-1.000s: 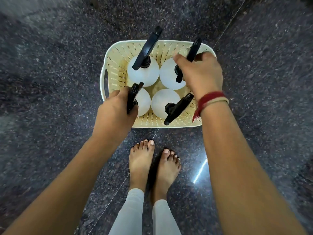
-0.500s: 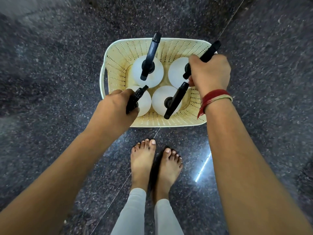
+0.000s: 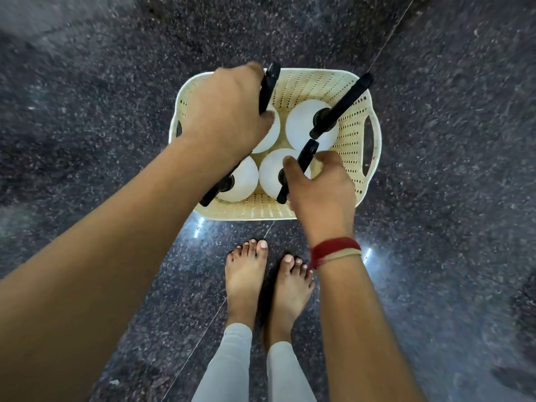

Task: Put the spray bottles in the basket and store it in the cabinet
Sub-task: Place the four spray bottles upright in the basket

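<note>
A cream perforated basket point(image 3: 352, 132) sits on the dark floor and holds several white spray bottles with black trigger heads. My left hand point(image 3: 229, 111) reaches over the basket's left side and grips the black head of the far-left bottle point(image 3: 268, 88). My right hand point(image 3: 322, 187) is closed around the black head of the near-right bottle point(image 3: 272, 172). The far-right bottle point(image 3: 304, 123) and the near-left bottle point(image 3: 243, 181) stand free, upright in the basket. My left forearm hides part of the near-left bottle.
The floor point(image 3: 449, 140) is dark speckled stone with a thin joint line running diagonally. My bare feet point(image 3: 269, 277) stand just in front of the basket's near rim. No cabinet is in view.
My left hand went from the near-left bottle's head to the far-left one. My right hand came back from the far-right bottle to the near-right one.
</note>
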Tool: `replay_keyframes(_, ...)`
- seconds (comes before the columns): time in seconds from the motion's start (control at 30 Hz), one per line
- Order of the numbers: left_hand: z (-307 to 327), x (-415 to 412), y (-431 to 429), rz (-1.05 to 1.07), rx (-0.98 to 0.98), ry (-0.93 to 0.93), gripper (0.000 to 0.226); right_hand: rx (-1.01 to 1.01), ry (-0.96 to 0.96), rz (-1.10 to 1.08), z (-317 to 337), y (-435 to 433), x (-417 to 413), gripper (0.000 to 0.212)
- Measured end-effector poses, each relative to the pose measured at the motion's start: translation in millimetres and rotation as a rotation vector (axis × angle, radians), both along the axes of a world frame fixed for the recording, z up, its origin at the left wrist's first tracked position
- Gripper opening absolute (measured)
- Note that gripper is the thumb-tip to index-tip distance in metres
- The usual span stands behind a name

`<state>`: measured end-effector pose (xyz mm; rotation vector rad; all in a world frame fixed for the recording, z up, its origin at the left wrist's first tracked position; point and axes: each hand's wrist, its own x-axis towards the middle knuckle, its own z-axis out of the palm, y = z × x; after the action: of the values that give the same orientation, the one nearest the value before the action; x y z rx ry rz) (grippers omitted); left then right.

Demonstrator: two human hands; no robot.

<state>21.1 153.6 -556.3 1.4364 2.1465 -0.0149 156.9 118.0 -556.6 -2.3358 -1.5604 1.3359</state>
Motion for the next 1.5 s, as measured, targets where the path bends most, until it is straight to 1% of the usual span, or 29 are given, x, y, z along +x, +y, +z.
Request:
replay_keyframes(0.07, -5.7, -3.1, 3.9, -0.017, 0.025, 0.006, 0.024, 0.073, 0.029, -0.010, -5.9, 1.8, -2.0, 0.034)
replay_keyframes(0.13, -6.6, -8.1, 6.4, -0.036, 0.069, 0.017, 0.020, 0.116, 0.034, -0.005, -8.6, 3.3, 0.2, 0.021)
replay_keyframes(0.17, -6.9, -10.1, 7.5, -0.062, 0.083, 0.028, 0.020, 0.126, 0.030, 0.000, -8.3, 3.9, 2.0, 0.017)
replay_keyframes(0.3, -6.2, -10.5, 11.0, -0.246, 0.081, 0.119, 0.027, 0.149, 0.022, 0.021, -4.8, 5.6, 8.7, 0.020)
replay_keyframes(0.37, -4.9, -9.5, 9.6, -0.265, 0.081, 0.124, 0.029, 0.137, 0.031, 0.022, -5.9, 5.3, 10.0, 0.022)
replay_keyframes(0.47, -5.7, -10.3, 3.4, -0.199, 0.064, 0.015, 0.036, 0.052, 0.074, -0.042, -9.9, 3.7, 9.7, 0.018)
replay_keyframes(0.53, -5.4, -13.3, -4.6, -0.081, 0.074, -0.102, 0.049, 0.042, 0.093, -0.069, -11.3, 2.3, 9.3, 0.016)
replay_keyframes(0.57, -5.2, -15.4, -10.6, -0.004, 0.096, -0.148, 0.056, 0.046, 0.105, -0.073, -11.8, 1.5, 9.5, 0.017)
replay_keyframes(0.63, -7.1, -19.7, -28.2, 0.149, 0.137, -0.171, 0.069, 0.047, 0.121, -0.075, -13.3, 0.0, 11.2, 0.029)
replay_keyframes(0.73, -11.8, -18.7, -65.1, 0.352, 0.075, -0.173, 0.082, 0.005, 0.099, -0.051, -14.0, -3.2, 14.4, 0.055)
replay_keyframes(0.8, -11.2, -10.8, -83.6, 0.465, 0.058, -0.263, 0.084, -0.040, 0.091, -0.031, -16.0, -6.4, 16.0, 0.068)
replay_keyframes(0.87, -9.3, -1.9, -95.1, 0.463, 0.131, -0.320, 0.088, -0.091, 0.106, -0.023, -18.4, -10.9, 17.1, 0.075)
replay_keyframes(0.93, -8.1, 5.1, -102.1, 0.382, 0.160, -0.310, 0.092, -0.120, 0.126, -0.033, -19.7, -14.1, 17.9, 0.079)
replay_keyframes(0.97, -9.0, 7.4, -105.0, 0.327, 0.147, -0.277, 0.091, -0.120, 0.129, -0.032, -20.3, -15.1, 18.3, 0.080)
replay_keyframes(1.0, -11.1, 9.0, -108.1, 0.266, 0.129, -0.228, 0.085, -0.115, 0.125, -0.023, -21.0, -15.7, 18.7, 0.079)
replay_keyframes(1.07, -17.6, 10.2, -112.3, 0.165, 0.101, -0.127, 0.057, -0.106, 0.117, 0.004, -22.5, -15.9, 19.1, 0.075)
replay_keyframes(1.1, -19.5, 10.4, -112.4, 0.143, 0.092, -0.092, 0.044, -0.100, 0.125, 0.013, -23.3, -15.9, 18.9, 0.071)
replay_keyframes(1.17, -21.5, 9.2, -110.8, 0.140, 0.098, -0.072, 0.029, -0.076, 0.155, 0.014, -25.8, -15.0, 17.5, 0.051)
replay_keyframes(1.2, -21.7, 8.9, -110.5, 0.139, 0.104, -0.079, 0.026, -0.059, 0.160, 0.020, -27.0, -14.6, 16.8, 0.040)
replay_keyframes(1.27, -19.9, 9.1, -111.1, 0.122, 0.106, -0.098, 0.023, -0.033, 0.162, 0.032, -28.0, -13.9, 15.6, 0.029)
replay_keyframes(1.4, -18.1, 8.0, -113.7, 0.111, 0.083, -0.106, 0.026, 0.000, 0.189, 0.037, -28.6, -13.6, 13.3, 0.025)
replay_keyframes(1.5, -19.2, 7.1, -111.3, 0.109, 0.058, -0.118, 0.023, 0.006, 0.182, 0.031, -29.5, -14.0, 13.1, 0.027)
